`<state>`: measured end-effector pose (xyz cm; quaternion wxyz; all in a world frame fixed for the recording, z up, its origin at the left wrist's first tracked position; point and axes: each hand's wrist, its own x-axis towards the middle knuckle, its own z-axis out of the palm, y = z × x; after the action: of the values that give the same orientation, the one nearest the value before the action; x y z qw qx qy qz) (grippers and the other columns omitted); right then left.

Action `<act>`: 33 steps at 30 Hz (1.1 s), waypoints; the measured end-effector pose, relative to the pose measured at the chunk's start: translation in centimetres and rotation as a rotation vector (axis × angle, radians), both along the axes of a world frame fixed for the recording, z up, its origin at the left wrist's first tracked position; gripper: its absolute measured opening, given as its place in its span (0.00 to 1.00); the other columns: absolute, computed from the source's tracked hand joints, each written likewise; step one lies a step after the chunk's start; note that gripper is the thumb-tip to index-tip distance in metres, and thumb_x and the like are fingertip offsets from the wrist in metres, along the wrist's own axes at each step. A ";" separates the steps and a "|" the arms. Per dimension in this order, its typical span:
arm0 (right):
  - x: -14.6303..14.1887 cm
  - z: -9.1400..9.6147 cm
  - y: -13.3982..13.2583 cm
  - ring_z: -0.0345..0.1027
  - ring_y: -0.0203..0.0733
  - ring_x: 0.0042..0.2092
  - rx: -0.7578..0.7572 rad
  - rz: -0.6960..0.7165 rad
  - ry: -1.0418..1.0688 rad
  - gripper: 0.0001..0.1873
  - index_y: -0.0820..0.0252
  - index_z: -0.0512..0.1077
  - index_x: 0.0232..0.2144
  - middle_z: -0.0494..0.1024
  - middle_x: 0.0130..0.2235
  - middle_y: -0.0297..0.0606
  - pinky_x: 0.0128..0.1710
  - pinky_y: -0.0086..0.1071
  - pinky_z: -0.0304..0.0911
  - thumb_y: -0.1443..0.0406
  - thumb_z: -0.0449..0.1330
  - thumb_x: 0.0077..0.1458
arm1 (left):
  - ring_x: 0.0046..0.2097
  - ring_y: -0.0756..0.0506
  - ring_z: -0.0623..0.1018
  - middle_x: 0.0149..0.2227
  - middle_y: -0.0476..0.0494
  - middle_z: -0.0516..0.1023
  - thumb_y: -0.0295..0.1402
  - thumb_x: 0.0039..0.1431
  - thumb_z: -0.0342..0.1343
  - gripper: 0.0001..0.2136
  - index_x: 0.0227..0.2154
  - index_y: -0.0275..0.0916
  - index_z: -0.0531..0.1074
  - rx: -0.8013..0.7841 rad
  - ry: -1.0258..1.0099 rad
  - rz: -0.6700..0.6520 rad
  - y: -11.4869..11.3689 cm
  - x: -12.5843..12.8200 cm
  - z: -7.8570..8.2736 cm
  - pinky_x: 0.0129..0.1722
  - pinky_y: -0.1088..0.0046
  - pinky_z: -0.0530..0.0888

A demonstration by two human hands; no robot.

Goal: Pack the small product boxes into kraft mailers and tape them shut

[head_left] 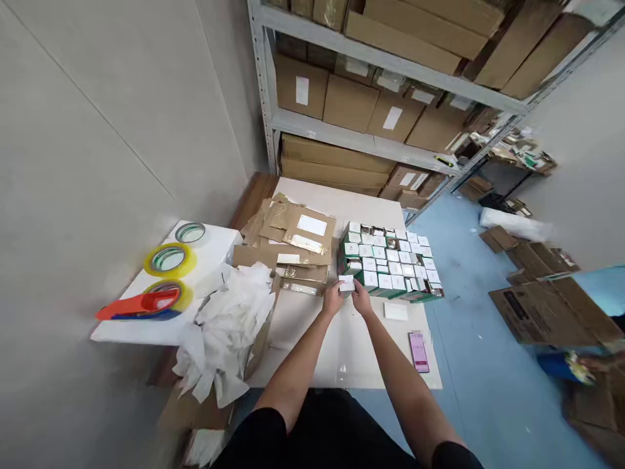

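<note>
Both my hands meet over the white table (342, 339), holding one small white box (346, 283) between them. My left hand (333, 300) grips its left side and my right hand (362, 299) its right side, fingers closed round it. Just beyond the box stands a packed block of several small white-topped, green-sided boxes (390, 260). A stack of flat brown cardboard mailers (297, 244) lies to the left of my hands.
A flat white card (395, 311) and a pink phone (418, 352) lie right of my arms. Crumpled white wrapping (229, 326), yellow tape rolls (170, 259) and a red tape dispenser (139, 305) sit left. Shelves of cartons (351, 104) stand behind; flattened cardboard (551, 306) lies on the blue floor.
</note>
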<state>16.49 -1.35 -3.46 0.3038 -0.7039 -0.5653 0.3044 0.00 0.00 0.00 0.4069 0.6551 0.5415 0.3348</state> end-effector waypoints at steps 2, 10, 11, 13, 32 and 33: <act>0.1 0.0 -0.7 0.76 0.52 0.56 0.020 -0.010 0.004 0.34 0.61 0.72 0.61 0.79 0.58 0.48 0.57 0.45 0.70 0.69 0.53 0.51 | 0.59 0.42 0.79 0.59 0.41 0.79 0.15 0.55 0.59 0.27 0.56 0.42 0.77 -0.012 -0.004 -0.011 -0.8 -0.3 0.0 0.62 0.61 0.74; 0.4 0.5 -5.6 0.80 0.48 0.45 -0.054 -0.031 0.094 0.30 0.54 0.73 0.59 0.85 0.48 0.40 0.52 0.43 0.74 0.65 0.56 0.53 | 0.53 0.44 0.82 0.64 0.47 0.74 0.19 0.57 0.61 0.27 0.58 0.49 0.77 -0.097 0.036 0.002 -5.7 -0.8 1.0 0.58 0.64 0.77; 0.4 0.6 -6.4 0.80 0.48 0.45 -0.056 -0.030 0.113 0.30 0.55 0.73 0.59 0.85 0.48 0.40 0.52 0.43 0.74 0.65 0.57 0.52 | 0.51 0.45 0.83 0.64 0.48 0.73 0.19 0.57 0.61 0.27 0.58 0.49 0.76 -0.112 0.045 0.007 -6.4 -0.8 1.2 0.58 0.64 0.77; 0.5 0.8 -8.1 0.80 0.48 0.46 -0.056 -0.029 0.156 0.29 0.55 0.74 0.58 0.84 0.48 0.41 0.52 0.43 0.74 0.64 0.58 0.52 | 0.49 0.46 0.83 0.64 0.49 0.74 0.20 0.57 0.60 0.27 0.58 0.50 0.76 -0.135 0.065 0.012 -8.1 -0.9 1.4 0.56 0.66 0.78; 0.9 -2.6 -16.9 0.79 0.47 0.33 -0.433 -0.111 0.368 0.32 0.61 0.69 0.58 0.82 0.30 0.38 0.37 0.37 0.72 0.51 0.63 0.57 | 0.66 0.39 0.71 0.67 0.40 0.69 0.26 0.55 0.60 0.32 0.65 0.40 0.68 -0.216 0.387 -0.047 -15.0 0.1 0.6 0.67 0.62 0.66; 0.7 -2.9 -17.0 0.79 0.47 0.31 -0.452 -0.130 0.422 0.31 0.61 0.68 0.59 0.82 0.29 0.37 0.34 0.36 0.72 0.51 0.62 0.58 | 0.66 0.39 0.71 0.66 0.40 0.71 0.27 0.56 0.60 0.31 0.65 0.40 0.69 -0.234 0.397 -0.057 -15.0 0.2 0.6 0.67 0.63 0.66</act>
<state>17.20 -18.31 -6.34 0.2691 -0.7096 -0.3619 0.5414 0.24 -15.00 0.58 0.3752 0.6713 0.6273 0.1226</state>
